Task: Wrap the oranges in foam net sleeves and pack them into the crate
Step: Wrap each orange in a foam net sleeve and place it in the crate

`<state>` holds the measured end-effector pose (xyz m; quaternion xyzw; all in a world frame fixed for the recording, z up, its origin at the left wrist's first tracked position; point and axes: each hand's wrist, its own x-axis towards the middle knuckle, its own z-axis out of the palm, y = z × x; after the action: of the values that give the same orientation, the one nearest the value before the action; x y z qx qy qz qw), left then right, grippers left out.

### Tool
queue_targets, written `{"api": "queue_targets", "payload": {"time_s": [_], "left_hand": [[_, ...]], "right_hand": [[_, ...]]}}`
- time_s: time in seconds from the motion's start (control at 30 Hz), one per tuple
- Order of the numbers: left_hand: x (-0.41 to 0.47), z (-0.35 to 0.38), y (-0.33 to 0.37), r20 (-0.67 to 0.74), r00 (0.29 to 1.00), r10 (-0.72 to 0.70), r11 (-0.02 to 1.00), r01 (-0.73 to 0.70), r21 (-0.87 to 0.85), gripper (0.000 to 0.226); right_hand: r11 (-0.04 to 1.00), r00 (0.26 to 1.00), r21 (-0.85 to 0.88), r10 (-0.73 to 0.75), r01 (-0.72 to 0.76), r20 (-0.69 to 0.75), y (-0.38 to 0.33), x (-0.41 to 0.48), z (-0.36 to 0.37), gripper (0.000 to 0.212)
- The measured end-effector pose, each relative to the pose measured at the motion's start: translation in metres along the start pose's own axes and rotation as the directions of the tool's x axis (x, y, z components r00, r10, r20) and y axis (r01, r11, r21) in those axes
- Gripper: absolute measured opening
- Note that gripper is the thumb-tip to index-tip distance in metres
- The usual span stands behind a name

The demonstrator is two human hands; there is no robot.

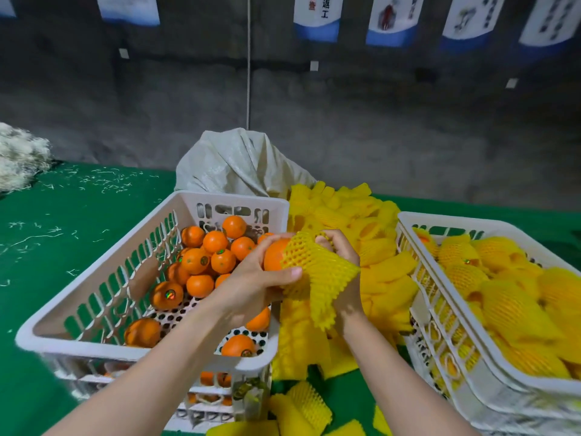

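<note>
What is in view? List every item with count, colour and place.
held orange: one, orange, between the hands, partly in the sleeve
sleeve: one, yellow, stretched over the held orange
bare oranges: over a dozen, orange, in the left crate
left crate: one, white, left of centre
sleeve pile: many, yellow, on the table between the crates
right crate: one, white, right edge
wrapped oranges: many, in yellow sleeves, in the right crate
sack: one, pale grey, behind the left crate
table: one, green, under everything
shreds: one heap, white, far left
posters: several, white and blue, on the wall
left hand: holds the held orange
right hand: grips the sleeve
</note>
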<state>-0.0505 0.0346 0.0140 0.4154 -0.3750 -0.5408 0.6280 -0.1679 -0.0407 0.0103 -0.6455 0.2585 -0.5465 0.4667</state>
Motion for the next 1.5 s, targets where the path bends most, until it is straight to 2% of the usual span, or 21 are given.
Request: {"api": "queue_targets", "payload": {"time_s": [0.07, 0.2, 0.3, 0.37, 0.43, 0.5, 0.53, 0.57, 0.63, 0.8, 0.9, 0.97, 1.0, 1.1, 1.17, 1.27, 1.33, 1.4, 1.5], "left_hand": [[0.000, 0.016, -0.005, -0.108, 0.994, 0.033, 0.997, -0.039, -0.061, 0.071], [0.009, 0.047, -0.023, -0.274, 0.956, 0.099, 0.959, -0.166, -0.231, 0.060], [0.012, 0.059, -0.034, -0.385, 0.917, 0.104, 0.979, -0.164, -0.125, 0.056], [0.012, 0.059, -0.046, -0.432, 0.899, 0.070, 0.981, -0.140, -0.133, 0.035], [0.010, 0.060, -0.050, -0.408, 0.909, 0.082, 0.972, -0.163, -0.168, 0.036], [0.010, 0.063, -0.046, -0.281, 0.958, 0.059, 0.943, -0.146, -0.299, 0.046], [0.010, 0.066, -0.043, -0.260, 0.965, 0.043, 0.938, -0.128, -0.321, 0.044], [0.010, 0.069, -0.038, -0.259, 0.966, 0.022, 0.935, -0.111, -0.336, 0.040], [0.011, 0.072, -0.036, -0.290, 0.956, -0.042, 0.936, -0.064, -0.347, 0.050], [0.013, 0.074, -0.033, -0.184, 0.975, -0.122, 0.919, 0.041, -0.391, 0.056], [0.009, 0.077, -0.032, -0.088, 0.989, -0.117, 0.910, 0.072, -0.409, 0.059], [0.010, 0.080, -0.031, -0.128, 0.981, -0.147, 0.906, 0.082, -0.415, 0.060], [0.013, 0.079, -0.032, -0.191, 0.967, -0.165, 0.915, 0.078, -0.396, 0.059], [0.019, 0.077, -0.035, -0.366, 0.914, -0.175, 0.934, 0.036, -0.356, 0.055], [0.021, 0.074, -0.037, -0.453, 0.879, -0.146, 0.937, -0.024, -0.348, 0.045], [0.022, 0.066, -0.042, -0.640, 0.765, -0.078, 0.968, -0.096, -0.232, 0.028], [0.024, 0.061, -0.046, -0.725, 0.683, 0.087, 0.992, -0.124, 0.003, 0.037], [0.026, 0.058, -0.053, -0.714, 0.635, 0.296, 0.953, -0.144, 0.266, 0.053], [0.025, 0.057, -0.059, -0.587, 0.586, 0.559, 0.792, -0.166, 0.588, 0.061]], "right_hand": [[0.999, 0.996, -0.029, 0.026, -0.028, -0.080, 0.001, -0.006, -0.004, 0.027], [0.992, 0.980, -0.095, 0.062, -0.082, -0.190, -0.001, -0.025, -0.004, 0.019], [0.987, 0.983, -0.157, 0.000, -0.030, -0.186, -0.002, -0.038, -0.005, 0.012], [0.986, 0.987, -0.160, -0.066, 0.042, -0.146, -0.003, -0.042, -0.010, 0.011], [0.998, 0.988, -0.048, -0.036, 0.030, -0.149, -0.006, -0.038, -0.019, 0.012], [0.995, 0.977, 0.069, 0.085, -0.073, -0.197, -0.007, -0.026, -0.030, 0.028], [0.984, 0.967, 0.118, 0.157, -0.135, -0.199, -0.008, -0.020, -0.035, 0.035], [0.968, 0.959, 0.162, 0.219, -0.190, -0.181, -0.009, -0.013, -0.040, 0.040], [0.943, 0.952, 0.225, 0.278, -0.246, -0.126, -0.010, -0.005, -0.046, 0.041], [0.945, 0.971, 0.245, 0.234, -0.216, -0.046, -0.005, -0.001, -0.055, 0.028], [0.972, 0.988, 0.182, 0.152, -0.147, -0.013, -0.002, -0.002, -0.058, 0.034], [0.984, 0.993, 0.131, 0.117, -0.118, 0.012, -0.001, -0.003, -0.059, 0.038], [0.984, 0.991, 0.122, 0.126, -0.131, 0.045, 0.001, -0.003, -0.060, 0.038], [0.962, 0.957, 0.104, 0.232, -0.252, 0.174, 0.007, -0.006, -0.062, 0.039], [0.945, 0.930, 0.004, 0.320, -0.326, 0.182, 0.009, -0.008, -0.061, 0.043], [0.898, 0.881, -0.039, 0.438, -0.439, 0.180, 0.005, -0.013, -0.060, 0.041], [0.807, 0.780, 0.018, 0.564, -0.590, 0.270, -0.001, -0.015, -0.062, 0.036], [0.735, 0.694, 0.046, 0.616, -0.677, 0.372, -0.003, -0.018, -0.061, 0.058], [0.672, 0.638, 0.000, 0.703, -0.741, 0.313, 0.002, -0.023, -0.055, 0.099]]}}
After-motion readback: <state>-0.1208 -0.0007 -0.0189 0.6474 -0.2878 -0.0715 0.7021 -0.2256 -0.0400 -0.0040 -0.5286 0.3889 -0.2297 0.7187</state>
